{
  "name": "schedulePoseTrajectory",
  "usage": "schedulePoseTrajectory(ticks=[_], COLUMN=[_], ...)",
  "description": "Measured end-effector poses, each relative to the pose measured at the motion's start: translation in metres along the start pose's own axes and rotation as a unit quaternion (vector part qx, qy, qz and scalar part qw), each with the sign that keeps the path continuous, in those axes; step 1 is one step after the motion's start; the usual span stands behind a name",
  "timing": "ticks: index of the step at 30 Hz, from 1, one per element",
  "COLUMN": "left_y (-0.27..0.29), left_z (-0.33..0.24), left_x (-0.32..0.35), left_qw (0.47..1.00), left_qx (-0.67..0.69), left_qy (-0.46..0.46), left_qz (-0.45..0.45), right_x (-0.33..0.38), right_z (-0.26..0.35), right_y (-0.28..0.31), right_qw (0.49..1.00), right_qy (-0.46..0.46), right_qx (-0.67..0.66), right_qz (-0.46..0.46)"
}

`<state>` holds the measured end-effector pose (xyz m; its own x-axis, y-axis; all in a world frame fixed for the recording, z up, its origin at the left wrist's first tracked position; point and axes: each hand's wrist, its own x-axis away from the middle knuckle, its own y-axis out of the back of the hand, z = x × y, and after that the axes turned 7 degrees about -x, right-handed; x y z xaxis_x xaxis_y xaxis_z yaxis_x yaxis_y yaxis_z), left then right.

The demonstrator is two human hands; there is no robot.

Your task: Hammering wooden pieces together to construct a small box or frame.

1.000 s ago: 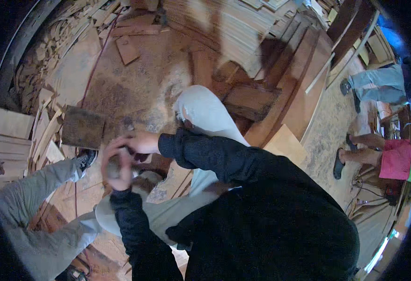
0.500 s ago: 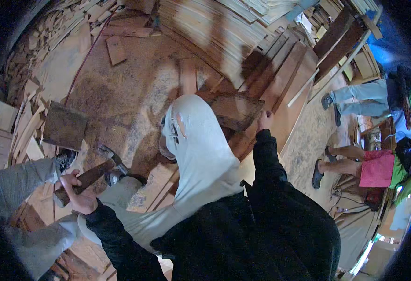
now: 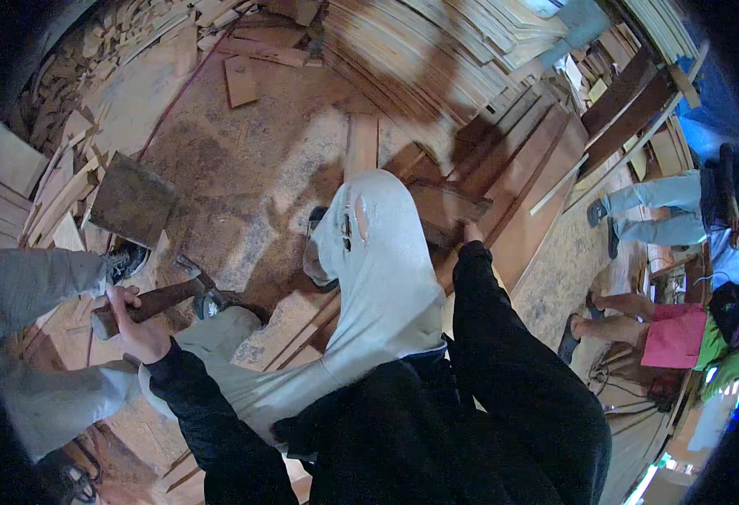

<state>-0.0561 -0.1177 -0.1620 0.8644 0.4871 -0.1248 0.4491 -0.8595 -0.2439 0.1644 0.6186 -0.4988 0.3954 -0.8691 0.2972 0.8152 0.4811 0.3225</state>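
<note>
My left hand (image 3: 134, 324) is closed round the wooden handle of a hammer (image 3: 167, 297), low on the left, with the metal head pointing right over my grey trouser leg. My right hand (image 3: 472, 231) reaches forward past my raised right knee (image 3: 369, 227) in torn grey trousers. Its fingers rest on the end of a dark wooden plank (image 3: 445, 210) lying among the boards. Both arms are in black sleeves.
Stacks of pale planks (image 3: 437, 59) fill the far side, with scrap offcuts (image 3: 50, 194) piled on the left. A square dark board (image 3: 132, 198) lies on the sawdust floor (image 3: 252, 168). At the right, a person in jeans (image 3: 656, 215) and a seated person in pink (image 3: 672, 332).
My hands, together in front of me a second ago, have parted. The left one dropped to the left with the hammer; the right one reached out to the dark plank.
</note>
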Motion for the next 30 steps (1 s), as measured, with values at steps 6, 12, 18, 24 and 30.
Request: schedulePoseTrajectory(ticks=[6,12,18,24,30], left_y=[0.017,-0.006,-0.017,-0.023,-0.016], left_z=[-0.036,-0.016,-0.031,-0.050,-0.044], left_x=[0.003,0.004,0.007,0.011,0.004], left_qw=[0.997,0.990,0.995,0.994,0.989], left_qx=[-0.028,-0.079,-0.053,-0.035,-0.103], left_qy=[-0.044,-0.114,-0.025,-0.049,-0.053], left_qz=[-0.050,-0.020,-0.078,-0.088,-0.095], right_x=[0.084,0.038,0.031,0.139,0.257], right_z=[0.071,0.142,0.232,0.363,0.432], right_y=[-0.140,-0.142,-0.201,-0.306,-0.355], right_qw=[0.985,0.973,0.961,0.865,0.873], right_qy=[-0.096,-0.115,0.163,0.322,0.196], right_qx=[0.106,-0.195,-0.050,-0.121,-0.064], right_qz=[0.093,0.054,0.219,0.365,0.442])
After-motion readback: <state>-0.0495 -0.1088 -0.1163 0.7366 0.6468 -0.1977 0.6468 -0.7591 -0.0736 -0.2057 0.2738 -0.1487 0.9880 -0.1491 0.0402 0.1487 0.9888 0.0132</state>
